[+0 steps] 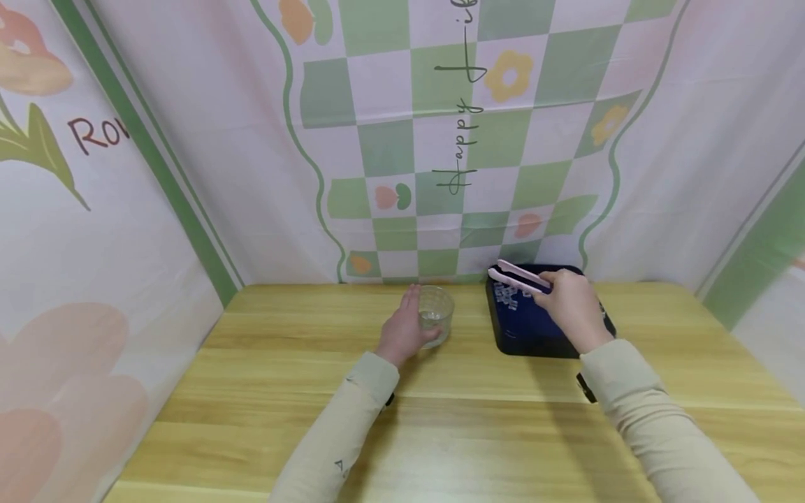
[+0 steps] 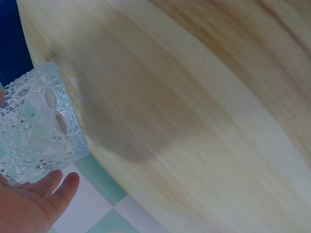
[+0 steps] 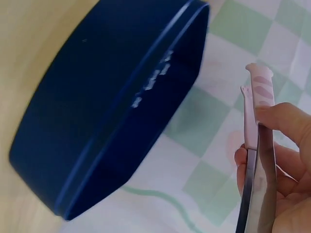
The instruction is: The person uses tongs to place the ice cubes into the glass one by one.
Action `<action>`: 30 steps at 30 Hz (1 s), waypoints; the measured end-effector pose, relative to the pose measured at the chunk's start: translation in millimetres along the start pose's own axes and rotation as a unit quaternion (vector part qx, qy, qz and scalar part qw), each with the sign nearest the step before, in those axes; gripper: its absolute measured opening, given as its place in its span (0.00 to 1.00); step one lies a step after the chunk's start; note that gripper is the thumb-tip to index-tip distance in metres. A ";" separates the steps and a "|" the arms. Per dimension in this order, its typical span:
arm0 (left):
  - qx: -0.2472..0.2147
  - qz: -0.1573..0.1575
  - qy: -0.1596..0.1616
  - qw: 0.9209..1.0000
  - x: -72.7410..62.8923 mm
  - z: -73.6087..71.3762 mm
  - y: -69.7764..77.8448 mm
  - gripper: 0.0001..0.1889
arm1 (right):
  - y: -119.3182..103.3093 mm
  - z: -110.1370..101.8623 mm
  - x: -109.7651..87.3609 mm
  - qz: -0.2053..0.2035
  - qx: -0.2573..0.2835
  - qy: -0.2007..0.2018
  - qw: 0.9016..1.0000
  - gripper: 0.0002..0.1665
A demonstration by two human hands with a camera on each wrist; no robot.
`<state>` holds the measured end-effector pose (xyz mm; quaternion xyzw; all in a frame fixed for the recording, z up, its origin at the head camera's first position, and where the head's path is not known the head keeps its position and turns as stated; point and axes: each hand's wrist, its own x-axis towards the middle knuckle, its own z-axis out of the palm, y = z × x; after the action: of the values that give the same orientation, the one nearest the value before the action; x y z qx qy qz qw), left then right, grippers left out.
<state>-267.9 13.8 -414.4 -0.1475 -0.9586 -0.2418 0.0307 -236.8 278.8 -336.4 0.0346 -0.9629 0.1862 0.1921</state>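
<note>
We see a patterned cloth backdrop behind the wooden table. On the table, right of centre, we locate the dark blue container. Above it, the right hand grips the pink-tipped tongs, tips slightly apart. Left of the container, the left hand grasps the clear glass cup, thumb and fingers on opposite sides. Inside the container we note small whitish pieces.

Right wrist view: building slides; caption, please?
Right hand holding pink-ended metal tongs near a dark-blue rectangular box.
</note>
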 end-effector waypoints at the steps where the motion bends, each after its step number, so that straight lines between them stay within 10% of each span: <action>1: 0.000 0.000 0.001 1.000 -0.1 -0.1 -0.1 0.51 | 3.2 1.0 -0.4 0.002 0.002 0.001 1.000 0.17; 30: 0.002 -0.004 -0.007 1.000 -1.6 -3.1 0.0 0.50 | 46.2 30.9 -16.3 0.055 -0.037 -0.069 0.995 0.15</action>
<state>-266.4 11.9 -411.9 -0.1454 -0.9598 -0.2390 0.0232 -239.2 310.1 -385.0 -0.0125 -0.9806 0.1573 0.1161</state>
